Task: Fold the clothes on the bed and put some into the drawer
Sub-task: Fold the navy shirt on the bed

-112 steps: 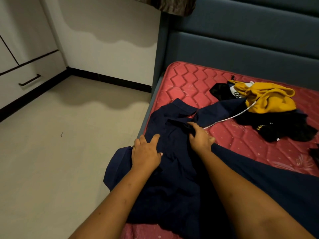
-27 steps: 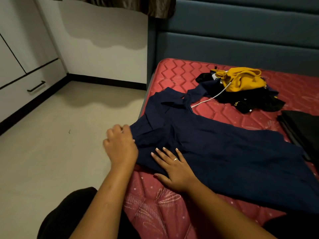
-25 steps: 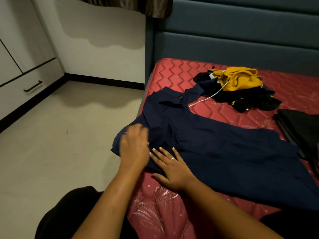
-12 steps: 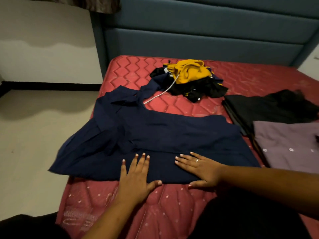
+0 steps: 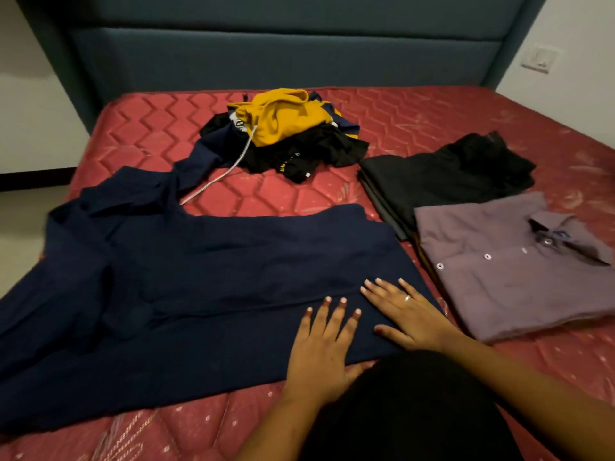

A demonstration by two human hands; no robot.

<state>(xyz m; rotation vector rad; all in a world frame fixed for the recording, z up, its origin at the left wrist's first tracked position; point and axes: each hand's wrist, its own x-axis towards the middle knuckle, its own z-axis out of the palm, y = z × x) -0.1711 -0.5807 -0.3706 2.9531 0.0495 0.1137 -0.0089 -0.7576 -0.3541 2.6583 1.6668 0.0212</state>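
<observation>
A dark navy garment (image 5: 186, 287) lies spread flat across the red mattress (image 5: 416, 118), its left part hanging toward the bed's left edge. My left hand (image 5: 321, 351) presses flat on its near right part, fingers straight and spread. Beside it, my right hand (image 5: 407, 314) also lies flat on the cloth near the right hem, a ring on one finger. A folded grey button shirt (image 5: 509, 271) sits to the right, with folded black clothes (image 5: 442, 181) behind it. An unfolded heap with a yellow garment (image 5: 283, 116) on black clothes lies at the back.
The blue padded headboard (image 5: 266, 51) closes the far side. A white cord (image 5: 226, 171) trails from the heap onto the mattress. The floor (image 5: 20, 227) shows at the left. A wall switch (image 5: 539, 58) is at the upper right. The drawer is out of view.
Both hands have slid rightward along the navy garment's near edge, staying flat on it. The view has swung right, so the folded grey shirt and black stack now show fully.
</observation>
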